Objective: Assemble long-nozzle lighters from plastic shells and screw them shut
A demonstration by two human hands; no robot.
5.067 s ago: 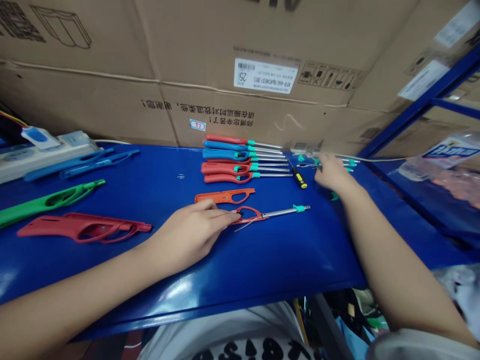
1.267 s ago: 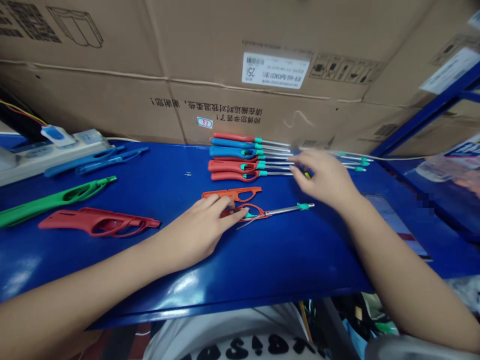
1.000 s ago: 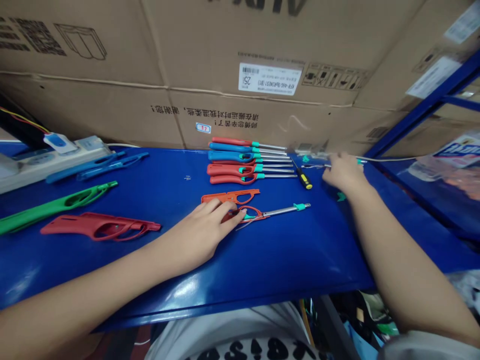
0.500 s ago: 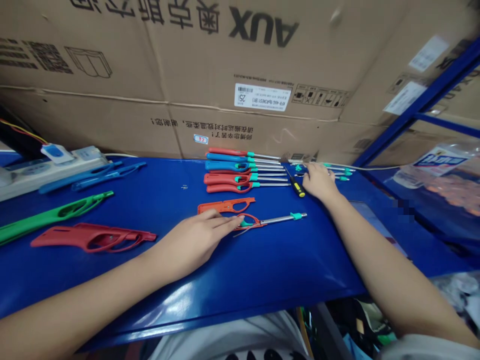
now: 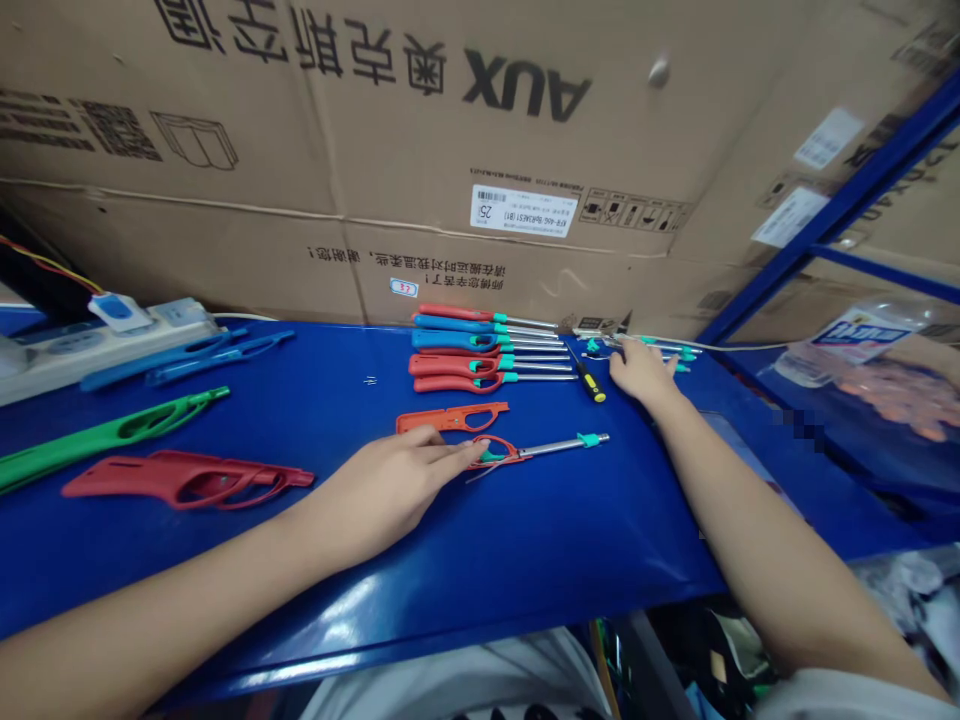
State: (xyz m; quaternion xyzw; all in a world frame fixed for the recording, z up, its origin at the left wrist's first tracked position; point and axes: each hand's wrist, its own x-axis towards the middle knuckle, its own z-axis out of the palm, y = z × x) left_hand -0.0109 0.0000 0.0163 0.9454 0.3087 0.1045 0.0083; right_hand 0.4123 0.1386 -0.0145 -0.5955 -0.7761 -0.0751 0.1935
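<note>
Lighter half (image 5: 513, 456) lies on blue table (image 5: 540, 560) under the left hand (image 5: 401, 480), fingers pressed together over its handle; right hand (image 5: 643, 372) is at the teal-fitted tubes (image 5: 687, 354), finger closure indeterminable; uneven left-hand pressure could tip the half, dislodging its wire (image 5: 484, 471)

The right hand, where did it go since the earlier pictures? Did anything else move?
A moment ago the right hand was over the black-and-yellow screwdriver; now it is to its right, at the loose metal tubes. I can't see whether it has gripped one. The view tilted up, showing more cardboard box. The left hand stays on the orange handle piece, and the row of lighters hasn't moved.
</note>
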